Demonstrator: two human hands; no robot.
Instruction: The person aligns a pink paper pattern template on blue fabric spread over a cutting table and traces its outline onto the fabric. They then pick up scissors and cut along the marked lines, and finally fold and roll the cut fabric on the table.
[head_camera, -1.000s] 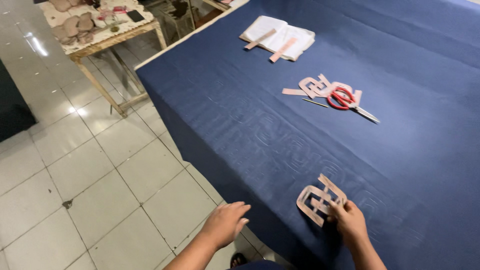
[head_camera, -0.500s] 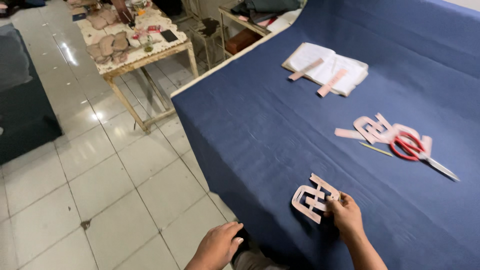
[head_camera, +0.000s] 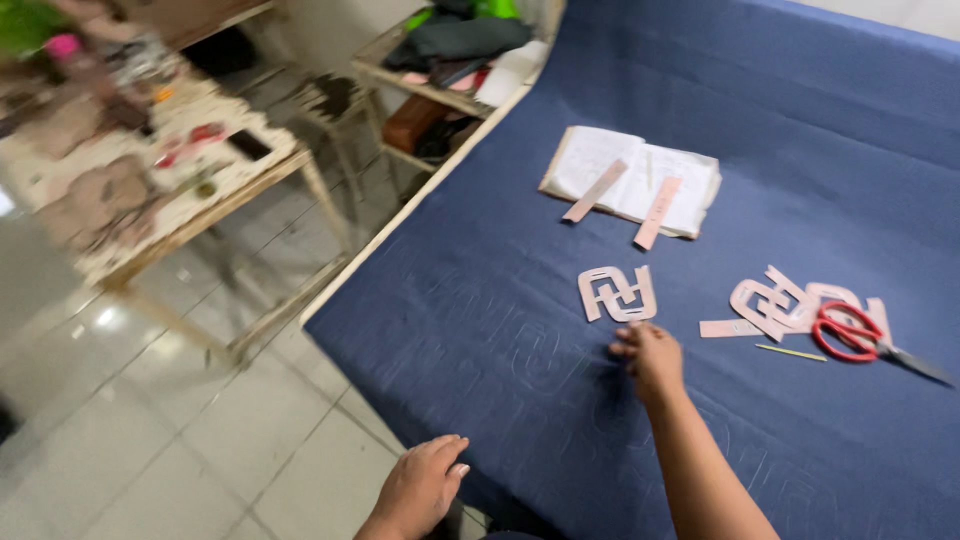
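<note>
A pink cut-out pattern piece (head_camera: 617, 293) lies flat on the blue fabric (head_camera: 500, 330) that covers the table. My right hand (head_camera: 648, 355) rests on the fabric just below this piece, fingers curled, fingertips close to its lower edge. My left hand (head_camera: 420, 485) sits at the near edge of the table, fingers spread on the fabric, holding nothing. To the right lies a pile of similar pink pieces (head_camera: 775, 305) with red-handled scissors (head_camera: 855, 335) on top.
An open notebook (head_camera: 630, 180) with two pink strips on it lies farther back. A thin yellow stick (head_camera: 790, 352) lies by the scissors. A cluttered wooden table (head_camera: 150, 190) and a low shelf (head_camera: 450, 60) stand on the tiled floor to the left.
The view has swung to the right and closer. My right hand has slid the pink piece farther onto the fabric and now sits below it. My left hand stays at the table edge.
</note>
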